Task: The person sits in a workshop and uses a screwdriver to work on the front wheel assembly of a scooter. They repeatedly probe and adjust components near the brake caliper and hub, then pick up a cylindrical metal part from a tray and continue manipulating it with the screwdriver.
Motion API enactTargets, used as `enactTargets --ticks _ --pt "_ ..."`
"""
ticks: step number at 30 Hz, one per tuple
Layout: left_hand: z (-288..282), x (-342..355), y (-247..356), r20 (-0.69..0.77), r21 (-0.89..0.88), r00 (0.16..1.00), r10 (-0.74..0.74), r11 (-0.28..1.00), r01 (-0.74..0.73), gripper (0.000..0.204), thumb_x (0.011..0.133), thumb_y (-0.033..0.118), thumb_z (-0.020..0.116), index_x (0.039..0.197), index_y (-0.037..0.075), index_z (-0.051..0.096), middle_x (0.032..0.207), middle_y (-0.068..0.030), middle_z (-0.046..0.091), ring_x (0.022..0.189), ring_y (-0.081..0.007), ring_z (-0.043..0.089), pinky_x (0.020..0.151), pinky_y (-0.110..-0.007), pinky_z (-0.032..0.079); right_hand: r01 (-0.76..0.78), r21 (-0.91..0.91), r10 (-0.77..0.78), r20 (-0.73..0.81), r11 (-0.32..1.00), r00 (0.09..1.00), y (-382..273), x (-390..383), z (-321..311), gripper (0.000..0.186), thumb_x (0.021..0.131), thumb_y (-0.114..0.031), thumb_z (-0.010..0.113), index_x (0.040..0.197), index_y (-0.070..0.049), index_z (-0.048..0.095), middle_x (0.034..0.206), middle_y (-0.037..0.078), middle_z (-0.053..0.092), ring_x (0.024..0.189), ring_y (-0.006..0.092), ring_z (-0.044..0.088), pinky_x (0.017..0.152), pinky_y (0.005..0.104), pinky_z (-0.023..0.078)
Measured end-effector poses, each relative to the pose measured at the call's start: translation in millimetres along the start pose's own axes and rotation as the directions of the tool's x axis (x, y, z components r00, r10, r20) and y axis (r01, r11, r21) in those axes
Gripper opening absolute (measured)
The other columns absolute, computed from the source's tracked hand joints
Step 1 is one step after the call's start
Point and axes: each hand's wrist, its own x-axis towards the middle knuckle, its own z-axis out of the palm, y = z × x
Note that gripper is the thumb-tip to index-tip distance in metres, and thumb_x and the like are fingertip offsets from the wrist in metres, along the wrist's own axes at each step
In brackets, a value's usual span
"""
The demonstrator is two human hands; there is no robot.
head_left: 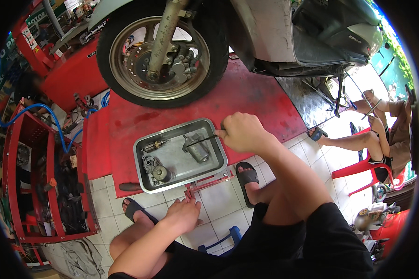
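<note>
A shallow metal tray (181,163) sits on the red platform in front of me, with metal motor parts in it. A cylindrical motor housing (199,151) lies in its right half. The copper-and-steel armature (153,146) is at the upper left, and a gear cover with a round cap (161,173) lies at the lower left. My right hand (243,132) is closed around a thin dark-shafted tool (203,140), whose shaft reaches over the housing; my fist hides its grip. Below the tray's near edge is my left hand (183,215), fingers loosely stretched, nothing visible in them.
A scooter's front wheel (165,58) stands on the red platform (256,102) behind the tray. At left are a red tool cart (51,186) and a blue hose (56,118). A person sits on a red chair (363,172) at right. A blue stool (235,235) is below me.
</note>
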Motion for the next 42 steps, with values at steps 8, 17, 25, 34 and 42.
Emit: enactTargets --ticks 8,17,25,34,42 --pt "2.3 -2.9 -1.6 -0.079 -0.029 0.997 0.02 0.999 -0.023 0.049 0.09 0.035 0.07 0.12 0.0 0.057 0.116 -0.0181 0.062 0.113 -0.0333 0.063 0.099 -0.048 0.047 0.063 -0.024 -0.063 0.0 0.998 0.998 -2.9 -6.9 -5.5 0.038 0.093 -0.037 0.063 0.087 -0.001 0.073 0.078 0.022 0.068 0.08 0.042 0.068 0.072 0.0503 0.053" --pt "-1.4 0.0 -4.5 -0.053 -0.048 0.999 0.004 0.999 -0.007 0.049 0.089 0.036 0.071 0.119 0.0 0.057 0.118 -0.0171 0.063 0.114 -0.0337 0.062 0.099 -0.046 0.047 0.145 0.025 -0.147 0.077 0.989 0.986 -3.2 -9.9 -13.6 0.037 0.093 -0.035 0.063 0.09 0.001 0.072 0.082 0.022 0.069 0.082 0.0417 0.068 0.074 0.0499 0.054" --pt "-7.4 -2.6 -8.5 -0.047 -0.039 0.999 -0.013 0.999 0.011 0.051 0.089 0.038 0.071 0.12 0.0 0.058 0.119 -0.017 0.063 0.114 -0.0338 0.062 0.1 -0.046 0.047 0.185 0.134 -0.189 0.017 0.974 0.982 -1.7 -11.1 -12.1 0.037 0.094 -0.036 0.063 0.089 0.0 0.071 0.084 0.021 0.071 0.084 0.0405 0.069 0.076 0.0501 0.054" --pt "-8.9 -5.7 -11.8 -0.064 -0.047 0.998 -0.026 0.999 0.024 0.052 0.088 0.037 0.072 0.121 -0.001 0.056 0.118 -0.0185 0.064 0.114 -0.0337 0.063 0.099 -0.046 0.047 0.108 -0.037 -0.104 0.094 0.993 0.99 -2.5 -6.9 -13.6 0.04 0.096 -0.039 0.06 0.098 -0.002 0.074 0.082 0.023 0.069 0.085 0.0424 0.066 0.077 0.049 0.052" --pt "-29.6 -2.7 -26.9 -0.269 -0.063 0.961 0.07 0.994 -0.09 0.048 0.089 0.037 0.07 0.122 0.003 0.059 0.114 -0.0151 0.066 0.108 -0.0351 0.063 0.093 -0.045 0.05 0.24 0.458 -0.261 -0.019 0.856 0.965 0.7 3.7 -7.1 0.039 0.096 -0.036 0.06 0.096 0.001 0.073 0.085 0.021 0.07 0.085 0.0403 0.068 0.077 0.0482 0.053"
